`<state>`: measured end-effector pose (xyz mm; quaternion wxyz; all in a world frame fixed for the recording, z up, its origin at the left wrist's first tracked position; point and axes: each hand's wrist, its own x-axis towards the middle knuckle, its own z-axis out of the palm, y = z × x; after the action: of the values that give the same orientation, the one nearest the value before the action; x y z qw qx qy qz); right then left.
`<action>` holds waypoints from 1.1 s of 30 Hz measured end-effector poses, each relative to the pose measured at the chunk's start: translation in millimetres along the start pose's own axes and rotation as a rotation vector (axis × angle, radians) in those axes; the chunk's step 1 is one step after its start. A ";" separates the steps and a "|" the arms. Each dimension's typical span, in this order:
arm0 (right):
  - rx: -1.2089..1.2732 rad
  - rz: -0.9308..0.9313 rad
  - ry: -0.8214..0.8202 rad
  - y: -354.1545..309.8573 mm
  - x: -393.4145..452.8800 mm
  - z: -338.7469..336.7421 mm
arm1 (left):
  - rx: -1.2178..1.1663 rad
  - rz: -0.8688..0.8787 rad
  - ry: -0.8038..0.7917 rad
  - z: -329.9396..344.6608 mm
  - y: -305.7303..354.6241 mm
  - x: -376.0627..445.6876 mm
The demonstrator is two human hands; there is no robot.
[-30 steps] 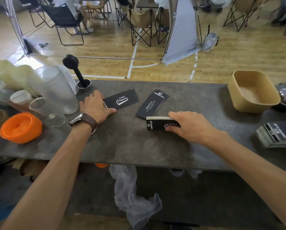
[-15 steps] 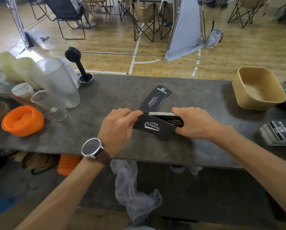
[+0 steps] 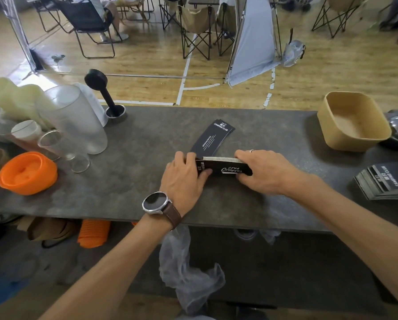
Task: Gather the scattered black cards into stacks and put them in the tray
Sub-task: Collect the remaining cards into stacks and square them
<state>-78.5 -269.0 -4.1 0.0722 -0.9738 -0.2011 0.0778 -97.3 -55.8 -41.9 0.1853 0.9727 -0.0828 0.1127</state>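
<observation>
- Now both hands hold one stack (image 3: 223,168) of black cards on the grey counter (image 3: 133,181), a little nearer to the front edge than to the back edge.
- The left hand (image 3: 185,179) grips the left end of the stack, with the fingers curled over its far side and the thumb on the near side.
- The right hand (image 3: 263,173) grips the right end in the same way; a ring (image 3: 251,151) shows on one finger.
- The stack stands on its long edge, so the white print on the top card faces the person.
- Just behind the stack, a few more cards (image 3: 213,138) lie flat on the counter, fanned slightly and turned at an angle; their near end is touching or almost touching the stack, I cannot tell which.
- The tan tray (image 3: 352,121) sits at the far right of the counter, well apart from the hands, and I see no cards in it.
- Another pile (image 3: 385,182) of black cards lies at the right edge of the view, in front of the tray.
- A watch (image 3: 155,203) with a brown strap is on the left wrist.
- On the left side of the counter there are an orange cup (image 3: 27,173), clear cups (image 3: 77,116) lying on their sides, and a black tamper (image 3: 105,95) that stands in a small metal cup.
</observation>
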 end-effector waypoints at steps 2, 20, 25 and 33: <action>-0.010 0.000 0.016 0.1 0.3 0.7 | 0.201 0.052 0.007 5.0 6.4 0.7; -0.051 0.025 -0.047 2.1 -6.2 -7.3 | 0.078 0.087 0.000 12.8 17.9 -4.7; 0.069 0.055 -0.080 10.4 -18.6 -23.1 | 0.156 0.229 -0.010 -2.1 46.7 -11.9; 0.180 0.055 -0.193 71.3 -75.2 -65.4 | 0.304 0.427 0.134 10.1 131.7 -4.5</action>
<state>-107.8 -371.3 56.8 0.1376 -0.9565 -0.1725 0.1907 -126.5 -180.0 -7.2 0.0143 0.9402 -0.2560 0.2245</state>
